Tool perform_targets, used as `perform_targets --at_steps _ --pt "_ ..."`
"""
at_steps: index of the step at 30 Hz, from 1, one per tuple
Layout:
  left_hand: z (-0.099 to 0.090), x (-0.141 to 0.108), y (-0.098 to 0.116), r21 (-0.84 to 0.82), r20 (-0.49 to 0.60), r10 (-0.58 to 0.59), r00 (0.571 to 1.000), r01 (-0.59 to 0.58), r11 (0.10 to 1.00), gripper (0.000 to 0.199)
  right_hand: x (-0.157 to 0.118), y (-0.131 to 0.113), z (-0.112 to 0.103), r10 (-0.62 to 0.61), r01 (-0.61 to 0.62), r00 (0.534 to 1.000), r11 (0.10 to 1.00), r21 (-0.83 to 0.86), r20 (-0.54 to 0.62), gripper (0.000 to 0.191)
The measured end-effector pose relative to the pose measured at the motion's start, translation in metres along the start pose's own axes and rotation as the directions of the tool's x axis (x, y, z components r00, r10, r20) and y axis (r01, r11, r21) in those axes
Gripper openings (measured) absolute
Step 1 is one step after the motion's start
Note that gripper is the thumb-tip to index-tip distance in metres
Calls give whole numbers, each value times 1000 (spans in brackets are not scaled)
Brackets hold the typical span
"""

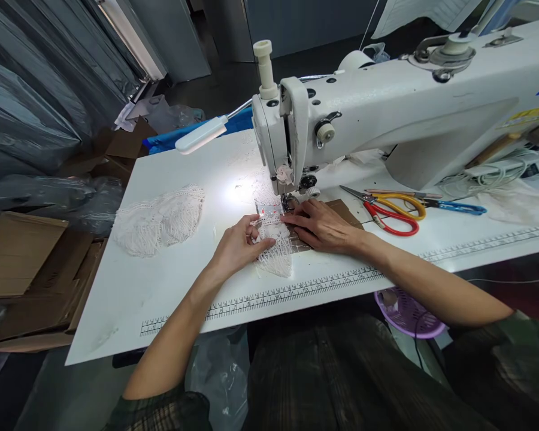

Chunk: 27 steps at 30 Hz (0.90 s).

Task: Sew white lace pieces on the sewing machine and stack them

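Head view, looking down at a white counter (175, 275) that slants across the middle of the frame. At the centre, a piece of white lace (276, 257) lies just in front of the needle area of a white sewing machine (363, 111), which fills the upper right. The left hand (240, 245) touches the lace from its left side, thumb and curled fingers slightly apart. The right hand (321, 227) lies palm down at the lace's right edge, fingers close together and extended, over a brown patch (341, 212). A second gathered lace piece (159, 220) rests well apart, at centre left. Right of the right hand are scissors (390, 215) with red and yellow handles, and a blue-handled tool (460, 207). A printed ruler strip (269, 297) runs along the near edge; a purple basket (411, 326) sits below, lower right.
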<state>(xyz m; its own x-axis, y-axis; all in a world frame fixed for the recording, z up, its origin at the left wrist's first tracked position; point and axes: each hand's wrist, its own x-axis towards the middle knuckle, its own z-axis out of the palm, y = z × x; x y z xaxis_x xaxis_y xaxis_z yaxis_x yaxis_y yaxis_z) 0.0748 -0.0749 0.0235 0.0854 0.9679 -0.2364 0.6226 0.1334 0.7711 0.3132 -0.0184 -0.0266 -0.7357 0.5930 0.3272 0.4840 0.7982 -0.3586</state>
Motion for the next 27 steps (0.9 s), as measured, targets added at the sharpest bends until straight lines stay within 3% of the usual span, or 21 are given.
perform_targets --at_steps 6,21,27 --pt "1 1 0 97 -24 13 1000 -11 995 82 -5 -3 -4 13 -13 1000 999 31 16 33" --pt "-2 3 -8 55 15 37 999 -38 998 71 -5 -1 -6 78 -75 997 990 122 -22 39" --pt "-1 3 -6 74 0 43 999 -43 996 69 -9 -9 -11 -48 42 998 990 136 41 34"
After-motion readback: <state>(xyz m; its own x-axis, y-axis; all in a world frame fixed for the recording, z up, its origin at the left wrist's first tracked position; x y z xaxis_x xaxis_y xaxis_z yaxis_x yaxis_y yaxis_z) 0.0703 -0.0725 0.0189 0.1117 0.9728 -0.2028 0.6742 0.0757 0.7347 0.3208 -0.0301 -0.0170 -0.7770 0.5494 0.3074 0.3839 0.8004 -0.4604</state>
